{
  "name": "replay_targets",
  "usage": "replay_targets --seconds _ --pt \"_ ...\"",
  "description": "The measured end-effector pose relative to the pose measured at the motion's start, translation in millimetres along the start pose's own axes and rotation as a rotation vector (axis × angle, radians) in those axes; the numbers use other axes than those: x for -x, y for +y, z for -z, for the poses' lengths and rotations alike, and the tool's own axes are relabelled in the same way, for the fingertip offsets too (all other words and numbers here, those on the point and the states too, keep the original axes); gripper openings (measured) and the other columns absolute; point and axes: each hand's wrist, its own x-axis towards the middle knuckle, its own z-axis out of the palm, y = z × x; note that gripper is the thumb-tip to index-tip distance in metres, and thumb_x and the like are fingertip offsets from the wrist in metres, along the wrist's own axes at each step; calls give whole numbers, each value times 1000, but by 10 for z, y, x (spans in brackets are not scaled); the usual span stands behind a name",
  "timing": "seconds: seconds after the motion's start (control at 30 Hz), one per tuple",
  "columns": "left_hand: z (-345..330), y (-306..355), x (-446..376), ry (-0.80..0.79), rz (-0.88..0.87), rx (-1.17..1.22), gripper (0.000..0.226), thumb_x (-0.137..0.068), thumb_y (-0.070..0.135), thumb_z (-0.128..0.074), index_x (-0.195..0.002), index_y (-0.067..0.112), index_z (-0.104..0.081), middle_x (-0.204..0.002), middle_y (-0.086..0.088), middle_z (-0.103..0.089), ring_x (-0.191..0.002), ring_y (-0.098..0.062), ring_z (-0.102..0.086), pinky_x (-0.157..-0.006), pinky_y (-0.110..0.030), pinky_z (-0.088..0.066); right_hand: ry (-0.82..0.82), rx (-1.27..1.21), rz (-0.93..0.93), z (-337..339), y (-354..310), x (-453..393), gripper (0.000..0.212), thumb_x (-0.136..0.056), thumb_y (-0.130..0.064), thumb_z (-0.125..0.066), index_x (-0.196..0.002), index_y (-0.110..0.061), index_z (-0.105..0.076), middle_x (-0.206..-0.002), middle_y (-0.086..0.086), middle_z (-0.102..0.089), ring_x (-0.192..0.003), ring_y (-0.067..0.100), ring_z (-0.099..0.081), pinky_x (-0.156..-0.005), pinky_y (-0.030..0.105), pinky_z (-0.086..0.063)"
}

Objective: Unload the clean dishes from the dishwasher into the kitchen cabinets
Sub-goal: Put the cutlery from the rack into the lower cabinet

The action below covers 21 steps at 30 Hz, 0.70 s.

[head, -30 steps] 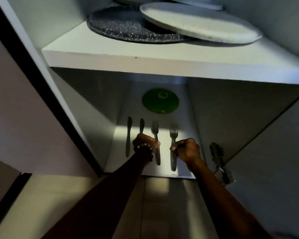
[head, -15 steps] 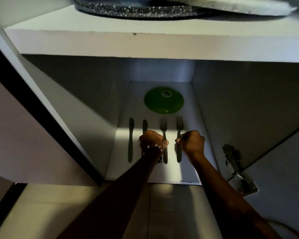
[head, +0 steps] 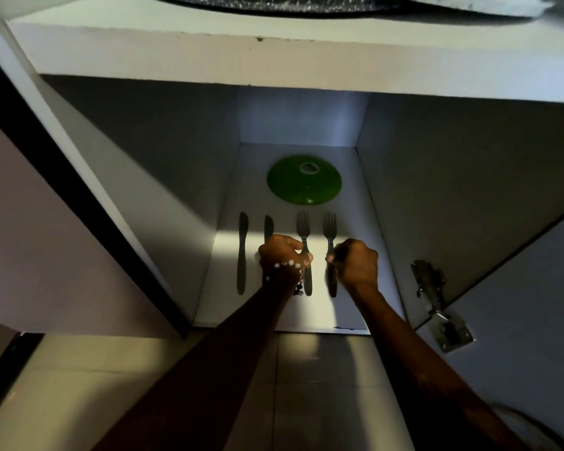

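On the white lower cabinet shelf (head: 355, 307) lie two knives and two forks in a row. The left knife (head: 242, 252) lies free. My left hand (head: 282, 257), with a bead bracelet at the wrist, covers the second knife (head: 268, 226) and pinches the handle of the left fork (head: 303, 232). My right hand (head: 355, 263) pinches the handle of the right fork (head: 330, 231). Both forks lie flat with tines pointing to the back. A green bowl (head: 304, 180) sits upside down behind them.
An upper shelf (head: 274, 60) juts out overhead, carrying a dark speckled plate (head: 274, 1) and a pale plate (head: 502, 4). The open cabinet door with its metal hinge (head: 437, 307) stands at the right. A dark-edged panel (head: 79, 203) borders the left. Tiled floor lies below.
Both hands slid the two forks further back on the shelf, bringing them level with the knives. My view moved closer and lower under the upper shelf.
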Motion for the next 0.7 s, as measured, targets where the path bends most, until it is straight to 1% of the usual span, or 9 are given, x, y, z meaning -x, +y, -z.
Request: replay_targets --seconds 0.07,0.13,0.23,0.33,0.43,0.5,0.53,0.63,0.7 --pt "7 6 -5 -24 3 -6 26 -72 18 -80 -95 8 -75 -100 -6 -74 -89 -21 -70 -90 -32 -54 -9 -15 10 -6 18 14 22 -88 -9 -63 -108 -2 -65 -108 15 -68 -100 27 -65 -90 33 -49" --pt "8 1 -3 -52 15 -2 29 -72 20 -80 -98 9 -74 -102 -6 -74 -88 -21 -71 -90 -34 -55 -25 -35 17 -3 26 39 22 -87 -12 -65 -107 -2 -64 -107 14 -69 -100 26 -65 -89 31 -49" --pt "-29 -44 8 -25 44 11 32 -72 26 -80 -98 10 -72 -100 -7 -74 -85 -23 -71 -87 -35 -56 -33 -12 22 31 26 116 25 -89 -17 -64 -107 1 -62 -106 15 -66 -101 27 -62 -78 27 -42" --pt "-9 -23 117 -15 78 52 36 -76 27 -76 -105 7 -69 -107 -10 -71 -98 -26 -67 -94 -31 -51 -11 -33 18 86 59 220 30 -91 -21 -62 -110 2 -58 -106 16 -64 -104 28 -60 -76 28 -41" --pt "133 104 330 -84 56 27 39 -81 24 -68 -113 3 -66 -112 -14 -69 -107 -27 -63 -93 -24 -43 -18 -76 -45 198 51 405 33 -91 -25 -61 -109 2 -58 -106 17 -64 -103 30 -60 -79 32 -44" --pt "271 222 492 -117 -5 -37 46 -76 29 -60 -113 2 -66 -111 -15 -69 -107 -29 -62 -92 -26 -43 -53 -86 -55 285 -15 554 35 -91 -28 -61 -110 2 -58 -107 17 -65 -103 29 -60 -82 33 -45" --pt "347 280 573 -130 -23 -59 45 -75 26 -58 -111 1 -66 -110 -16 -70 -106 -29 -63 -91 -27 -44 -65 -93 -65 339 -70 641 37 -91 -29 -61 -113 1 -57 -110 17 -65 -105 29 -60 -84 32 -46" --pt "559 412 803 -177 -34 -132 30 -82 15 -56 -105 -1 -67 -109 -17 -69 -105 -30 -63 -91 -30 -46 -77 -107 -92 527 -267 916 40 -93 -28 -58 -123 -1 -55 -119 19 -64 -113 30 -58 -93 33 -45" --pt "748 530 962 -210 -33 -169 24 -88 14 -56 -106 2 -67 -114 -12 -68 -109 -25 -61 -94 -27 -43 -81 -141 -111 690 -422 1127 38 -93 -27 -59 -121 -1 -57 -117 18 -65 -109 29 -61 -92 31 -46"
